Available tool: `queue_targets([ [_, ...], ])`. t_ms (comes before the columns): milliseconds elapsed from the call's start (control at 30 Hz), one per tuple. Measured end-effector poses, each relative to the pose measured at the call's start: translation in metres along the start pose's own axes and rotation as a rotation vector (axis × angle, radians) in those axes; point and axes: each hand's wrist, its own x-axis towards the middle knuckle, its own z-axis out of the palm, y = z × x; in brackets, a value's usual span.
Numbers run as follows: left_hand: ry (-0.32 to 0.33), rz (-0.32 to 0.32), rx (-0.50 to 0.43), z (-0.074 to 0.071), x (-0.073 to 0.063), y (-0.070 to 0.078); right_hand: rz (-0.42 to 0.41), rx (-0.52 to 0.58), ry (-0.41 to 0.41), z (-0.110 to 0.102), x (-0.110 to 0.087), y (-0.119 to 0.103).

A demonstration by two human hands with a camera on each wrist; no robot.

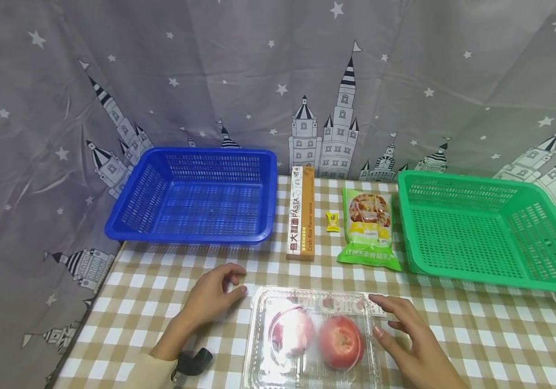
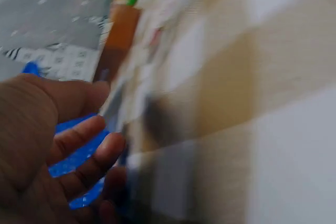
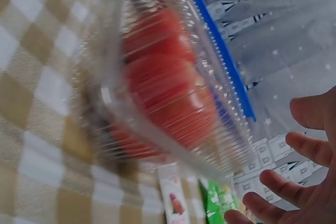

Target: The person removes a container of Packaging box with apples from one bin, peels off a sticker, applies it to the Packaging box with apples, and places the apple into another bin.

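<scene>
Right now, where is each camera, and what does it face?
Head-worn: forward and down at the clear plastic box of round red fruit; left hand and right hand show.
Left wrist-worn: across the brown-and-white checked tablecloth; left hand shows.
Right wrist-worn: at the box's side; right hand shows.
Head and right-wrist views share the box and fruit.

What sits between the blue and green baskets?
In the head view, left to right: a pasta box, a small yellow packet and a green food bag.
</scene>
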Motion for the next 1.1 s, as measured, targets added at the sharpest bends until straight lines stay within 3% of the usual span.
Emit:
queue_targets([
  [200, -0.036, 0.143, 0.213, 0.016, 0.0, 0.008, -0.067, -0.005, 0.016, 0.003, 0.015, -0.002],
  [333, -0.051, 0.241, 0.292, 0.025, 0.003, 0.012, -0.088, -0.054, 0.012, 0.004, 0.026, -0.003],
  [433, -0.047, 0.275, 0.306, 0.029, 0.004, 0.013, -0.09, -0.069, 0.005, 0.004, 0.032, -0.004],
  [900, 0.026, 0.231, 0.168, 0.034, 0.013, 0.018, -0.165, -0.048, -0.109, 0.02, 0.077, -0.015],
  [1100, -0.048, 0.12, -0.03, 0.022, 0.021, 0.023, -0.253, -0.033, -0.131, 0.029, 0.1, -0.019],
])
